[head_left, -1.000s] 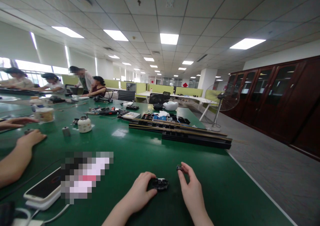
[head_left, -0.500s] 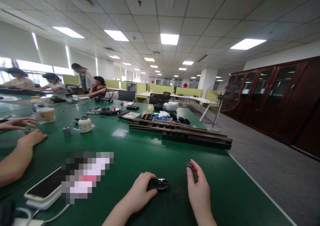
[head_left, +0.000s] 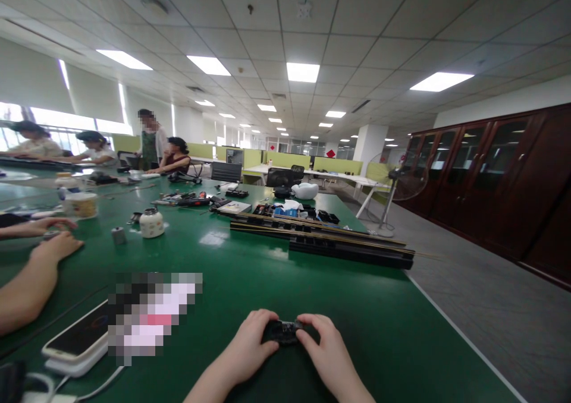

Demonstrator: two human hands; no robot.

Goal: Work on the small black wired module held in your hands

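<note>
Thumb and fingers of my left hand (head_left: 250, 342) grip the left end of a small black case (head_left: 286, 333), and the thumb and forefinger of my right hand (head_left: 328, 345) pinch its right end, so it sits squarely between the two. It is low over the near part of the green table (head_left: 250, 281), straight in front of me; whether it rests on the top or is just lifted, I cannot tell. Its hollow side seems to face up, with darker detail inside too small to make out. I also cannot tell whether a separate little piece is caught in my right fingertips. Judging by the grip, the step in hand is close two-handed work at the right end of the case, with my left hand as the clamp and my right doing the fine part. The next move calls for a steady left hold, light pressure from the right fingertips and good alignment, since a hard push could make so small a thing slip or twist. A phone (head_left: 75, 331) lies well to the left, and black rails (head_left: 352, 253) lie beyond my hands.
</note>
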